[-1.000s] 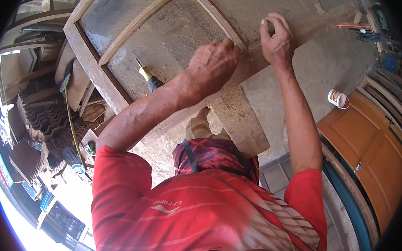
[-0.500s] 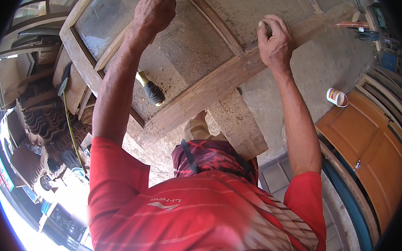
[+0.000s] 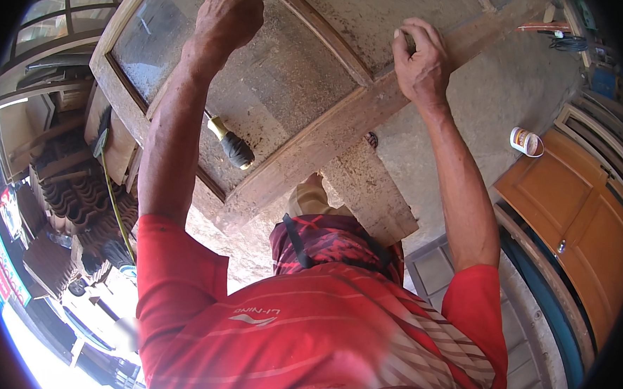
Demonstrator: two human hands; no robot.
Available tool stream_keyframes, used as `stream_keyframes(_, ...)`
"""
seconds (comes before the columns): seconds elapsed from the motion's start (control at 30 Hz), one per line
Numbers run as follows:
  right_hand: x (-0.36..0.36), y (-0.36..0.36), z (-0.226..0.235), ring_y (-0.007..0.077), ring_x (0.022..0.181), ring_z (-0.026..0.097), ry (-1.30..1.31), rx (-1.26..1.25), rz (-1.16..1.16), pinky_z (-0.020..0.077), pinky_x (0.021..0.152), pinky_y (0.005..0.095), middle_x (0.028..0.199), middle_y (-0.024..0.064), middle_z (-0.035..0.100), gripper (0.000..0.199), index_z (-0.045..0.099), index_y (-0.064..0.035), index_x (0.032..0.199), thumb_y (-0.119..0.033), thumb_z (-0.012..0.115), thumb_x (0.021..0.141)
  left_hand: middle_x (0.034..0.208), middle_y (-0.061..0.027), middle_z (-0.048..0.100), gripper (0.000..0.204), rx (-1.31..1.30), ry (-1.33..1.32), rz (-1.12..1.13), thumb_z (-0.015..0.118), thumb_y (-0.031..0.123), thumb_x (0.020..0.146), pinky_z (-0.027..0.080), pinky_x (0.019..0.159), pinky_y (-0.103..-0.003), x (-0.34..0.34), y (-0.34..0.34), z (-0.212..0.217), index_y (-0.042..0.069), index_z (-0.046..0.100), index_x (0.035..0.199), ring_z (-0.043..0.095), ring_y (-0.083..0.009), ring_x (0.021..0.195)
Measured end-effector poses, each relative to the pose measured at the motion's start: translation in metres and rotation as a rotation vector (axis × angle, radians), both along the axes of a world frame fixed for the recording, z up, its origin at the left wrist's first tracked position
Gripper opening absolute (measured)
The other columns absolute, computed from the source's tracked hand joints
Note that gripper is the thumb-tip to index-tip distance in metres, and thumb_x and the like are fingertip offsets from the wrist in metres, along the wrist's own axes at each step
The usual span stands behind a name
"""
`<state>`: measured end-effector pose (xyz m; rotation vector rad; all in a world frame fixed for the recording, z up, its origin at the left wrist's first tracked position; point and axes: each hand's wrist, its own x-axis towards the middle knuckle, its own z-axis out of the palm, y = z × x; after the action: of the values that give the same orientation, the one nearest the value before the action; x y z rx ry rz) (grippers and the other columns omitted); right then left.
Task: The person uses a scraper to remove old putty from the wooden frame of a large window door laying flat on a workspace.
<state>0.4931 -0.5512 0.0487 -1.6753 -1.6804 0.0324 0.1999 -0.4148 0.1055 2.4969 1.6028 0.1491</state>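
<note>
A large wooden frame with panes (image 3: 286, 104), dusty and scattered with debris, lies before me. My left hand (image 3: 228, 19) is closed over it near the top edge of the view; what its fingers hold is hidden. Near my left forearm lies a screwdriver (image 3: 234, 148) with a black and yellow handle, its shaft partly covered by the arm. My right hand (image 3: 423, 60) rests on the frame's near wooden rail (image 3: 384, 106), its fingers loosely curled, a gap beside the thumb, and nothing visible in them.
A dusty board (image 3: 368, 191) sits below the rail, by my leg. To the right are a white bucket (image 3: 525, 142) and an orange-brown wooden door (image 3: 558, 203). Stacked corrugated tiles (image 3: 71, 186) and a long yellow-green pole (image 3: 114, 198) stand at left.
My left hand has shifted slightly left, uncovering some of the screwdriver's shaft. The right hand stays at the rail in about the same pose. The whole view has shifted a little.
</note>
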Motion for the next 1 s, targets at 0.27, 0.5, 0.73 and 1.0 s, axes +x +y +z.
stream_keyframes(0.27,0.002,0.000,-0.002,0.0328,0.105,0.066,-0.012,-0.016,-0.011,0.0538,0.088,0.0424,0.114,0.0105,0.070,0.012,0.069,-0.0037,0.095,-0.016,0.068,0.093,0.103,-0.0232,0.068,0.020,-0.064,-0.010,-0.008,0.048,0.009,0.095,0.050,0.091,-0.051,0.014,-0.004,0.014,0.001,0.065,0.103,0.066,-0.0418,0.106)
stream_keyframes(0.5,0.002,0.000,-0.003,0.0335,0.102,0.066,0.004,0.017,-0.009,0.0539,0.088,0.0425,0.111,0.0111,0.070,0.012,0.070,-0.0035,0.093,-0.016,0.068,0.092,0.104,-0.0248,0.068,0.026,-0.079,-0.050,-0.043,0.045,0.009,0.095,0.050,0.093,-0.051,0.013,-0.003,0.014,-0.001,0.066,0.107,0.065,-0.0420,0.107)
stream_keyframes(0.73,0.003,0.001,-0.005,0.0333,0.100,0.066,-0.021,0.026,-0.014,0.0540,0.087,0.0427,0.109,0.0103,0.071,0.012,0.070,-0.0039,0.093,-0.016,0.070,0.092,0.111,-0.0267,0.068,0.031,-0.215,0.179,-0.003,0.044,0.007,0.095,0.049,0.100,-0.048,0.034,0.002,0.031,-0.003,0.066,0.115,0.065,-0.0397,0.113)
stream_keyframes(1.0,0.004,0.001,-0.008,0.0333,0.103,0.066,-0.008,0.053,0.001,0.0538,0.088,0.0429,0.110,0.0109,0.071,0.013,0.070,-0.0038,0.094,-0.017,0.069,0.092,0.108,-0.0173,0.071,0.031,-0.311,0.068,-0.235,0.041,0.003,0.104,0.055,0.099,-0.043,0.046,-0.056,0.028,-0.003,0.067,0.119,0.070,-0.0249,0.106)
